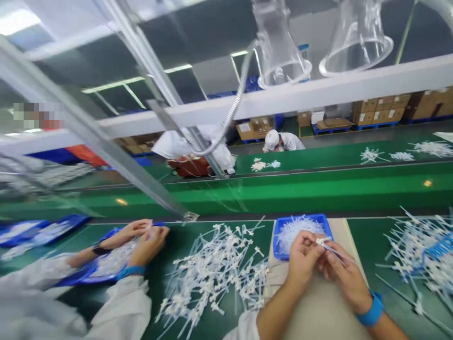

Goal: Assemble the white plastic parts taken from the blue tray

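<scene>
My left hand (305, 257) is closed with its fingertips on a small white plastic connector (321, 241) over the tan mat. Close beside it, my right hand (345, 271), with a blue band at the wrist, pinches a thin translucent tube (338, 251) that runs from the connector. Just behind my hands sits a blue tray (275, 241) filled with thin clear pieces (295, 231). A large pile of white connectors with tubes (215, 269) lies left of the mat (318, 311).
Another pile of tubed parts (424, 255) lies at the right. At left, a co-worker's hands (148, 241) work above a blue tray (88, 278). A metal post (106, 151) slants down to the bench. Across the green divider (300, 189), a person in white (283, 140) bends over a belt.
</scene>
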`<state>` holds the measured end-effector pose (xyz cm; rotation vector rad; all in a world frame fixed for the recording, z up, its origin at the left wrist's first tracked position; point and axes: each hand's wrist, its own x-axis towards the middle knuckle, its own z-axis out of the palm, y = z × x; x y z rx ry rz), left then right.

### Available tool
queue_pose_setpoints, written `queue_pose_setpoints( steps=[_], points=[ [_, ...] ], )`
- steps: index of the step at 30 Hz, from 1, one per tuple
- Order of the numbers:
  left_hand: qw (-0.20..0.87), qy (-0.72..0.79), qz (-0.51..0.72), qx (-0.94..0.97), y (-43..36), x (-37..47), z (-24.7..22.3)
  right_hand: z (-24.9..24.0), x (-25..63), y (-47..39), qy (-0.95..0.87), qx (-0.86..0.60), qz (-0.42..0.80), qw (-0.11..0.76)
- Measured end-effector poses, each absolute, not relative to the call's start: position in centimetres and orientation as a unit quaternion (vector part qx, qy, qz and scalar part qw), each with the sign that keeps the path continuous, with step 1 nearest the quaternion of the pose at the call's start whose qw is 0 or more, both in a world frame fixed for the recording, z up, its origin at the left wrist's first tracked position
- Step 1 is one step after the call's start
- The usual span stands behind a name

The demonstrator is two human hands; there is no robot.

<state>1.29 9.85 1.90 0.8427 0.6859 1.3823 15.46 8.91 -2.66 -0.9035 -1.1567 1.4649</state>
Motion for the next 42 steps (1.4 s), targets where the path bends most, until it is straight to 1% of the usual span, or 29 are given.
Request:
queue_pose_setpoints(
  steps=[2,6,8,12,16,19,24,27,33,42],
  points=[
    [0.602,0.336,0.605,0.398,9.7,1.1,2.4,-2.2,15.2,9.1,-0.464,-0.358,0.618,0.524],
    [0.487,0.412,0.614,0.464,9.6,0.7,2.8,-1.6,15.3,9.7,-0.452,-0.357,0.609,0.546],
    [0.466,0.427,0.608,0.480,9.5,0.6,2.8,-1.4,15.5,9.8,-0.449,-0.359,0.597,0.559],
    [0.486,0.434,0.587,0.481,9.5,0.7,2.7,-0.6,15.9,9.8,-0.427,-0.349,0.602,0.578],
    [0.498,0.445,0.584,0.461,9.9,0.7,3.0,0.5,16.1,9.7,-0.382,-0.325,0.642,0.579],
    [0.544,0.439,0.579,0.419,10.1,0.8,3.0,1.0,16.2,9.6,-0.356,-0.307,0.666,0.579],
    [0.644,0.361,0.579,0.347,10.0,1.3,2.6,1.3,16.2,9.6,-0.331,-0.280,0.692,0.578],
    [0.650,0.347,0.574,0.358,9.9,1.4,3.0,1.0,16.2,9.7,-0.341,-0.289,0.685,0.576],
    [0.558,0.364,0.554,0.499,9.6,1.3,4.4,0.7,16.3,9.8,-0.360,-0.319,0.668,0.567],
    [0.389,0.404,0.547,0.621,9.2,0.8,4.4,1.4,16.4,9.8,-0.357,-0.333,0.664,0.567]
  ],
)
